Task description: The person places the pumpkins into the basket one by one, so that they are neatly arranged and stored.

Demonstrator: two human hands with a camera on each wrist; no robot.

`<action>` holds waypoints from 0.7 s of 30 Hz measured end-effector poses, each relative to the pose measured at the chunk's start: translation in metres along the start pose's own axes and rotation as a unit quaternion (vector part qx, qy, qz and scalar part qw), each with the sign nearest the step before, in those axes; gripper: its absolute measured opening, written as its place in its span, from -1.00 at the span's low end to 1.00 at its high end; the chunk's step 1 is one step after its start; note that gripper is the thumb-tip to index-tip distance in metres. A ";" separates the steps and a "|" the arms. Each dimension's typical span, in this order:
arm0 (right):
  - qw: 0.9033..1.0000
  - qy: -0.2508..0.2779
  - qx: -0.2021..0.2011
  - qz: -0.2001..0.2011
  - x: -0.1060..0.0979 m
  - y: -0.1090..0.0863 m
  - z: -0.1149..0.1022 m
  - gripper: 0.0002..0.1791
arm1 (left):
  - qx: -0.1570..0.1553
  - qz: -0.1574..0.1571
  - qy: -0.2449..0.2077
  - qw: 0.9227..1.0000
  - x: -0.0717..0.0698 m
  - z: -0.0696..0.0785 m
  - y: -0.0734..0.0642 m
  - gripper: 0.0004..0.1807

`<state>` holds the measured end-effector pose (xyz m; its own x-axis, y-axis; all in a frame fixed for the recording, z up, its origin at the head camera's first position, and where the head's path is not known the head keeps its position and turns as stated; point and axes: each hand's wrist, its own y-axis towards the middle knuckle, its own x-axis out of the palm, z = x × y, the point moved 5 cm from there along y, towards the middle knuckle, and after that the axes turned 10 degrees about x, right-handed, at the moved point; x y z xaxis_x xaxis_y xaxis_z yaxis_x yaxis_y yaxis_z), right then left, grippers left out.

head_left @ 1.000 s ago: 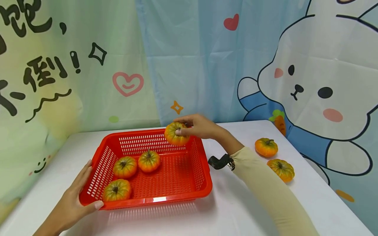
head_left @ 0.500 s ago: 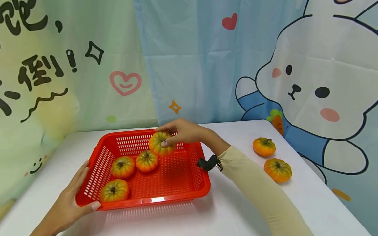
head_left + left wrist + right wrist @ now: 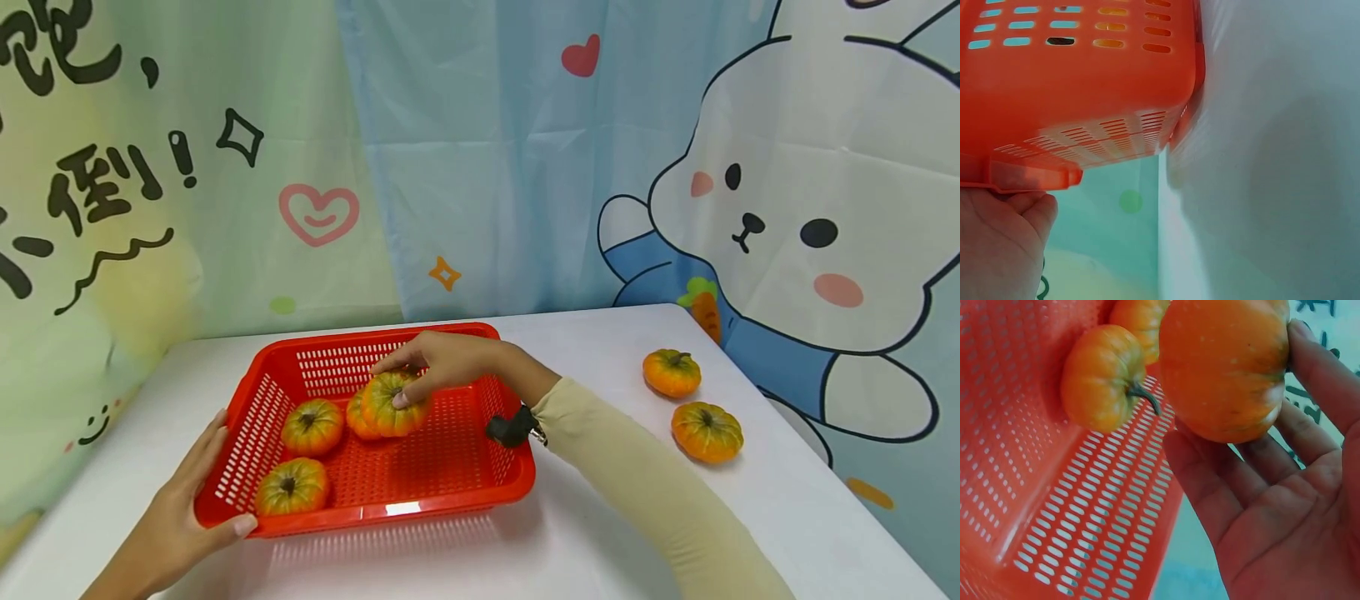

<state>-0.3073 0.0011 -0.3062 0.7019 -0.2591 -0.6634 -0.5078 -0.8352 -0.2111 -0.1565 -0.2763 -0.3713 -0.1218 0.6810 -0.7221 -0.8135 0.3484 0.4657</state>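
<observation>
My right hand (image 3: 442, 362) grips a small orange-and-green pumpkin (image 3: 384, 410) between thumb and fingers, low inside a red plastic basket (image 3: 450, 492). The right wrist view shows this held pumpkin (image 3: 1219, 369) up close, fingers around its side. In the head view it partly covers another pumpkin (image 3: 356, 418) behind it. Two more pumpkins lie at the basket's left side, one in the middle (image 3: 312, 427) and one in the near corner (image 3: 291, 487). My left hand (image 3: 176, 508) holds the basket's near left corner, thumb on the front rim, fingers along the left rim.
Two pumpkins sit on the white table (image 3: 592, 533) to the right, a farther one (image 3: 670, 373) and a nearer one (image 3: 707, 432), beyond the right sleeve (image 3: 637, 483). A printed curtain (image 3: 465, 167) hangs behind the table's far edge.
My right hand has carried the pumpkin left and down from the basket's far right rim, in front of another pumpkin. My left hand stays at the basket's corner.
</observation>
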 end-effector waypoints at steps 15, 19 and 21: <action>0.999 -0.017 0.012 -0.047 0.028 0.019 0.003 -0.42 | -0.010 -0.003 0.014 1.000 -0.002 0.000 0.001 0.21; 0.997 -0.016 0.021 -0.076 0.039 0.023 0.006 -0.40 | -0.010 -0.002 0.006 1.000 -0.002 -0.001 0.001 0.21; 0.996 -0.014 0.031 -0.080 0.042 0.024 0.008 -0.40 | -0.008 -0.002 0.003 1.000 -0.002 -0.001 0.000 0.21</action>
<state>-0.2938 -0.0262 -0.3448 0.7621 -0.1104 -0.6379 -0.4213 -0.8328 -0.3592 -0.1567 -0.2779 -0.3705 -0.1221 0.6765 -0.7262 -0.8228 0.3402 0.4553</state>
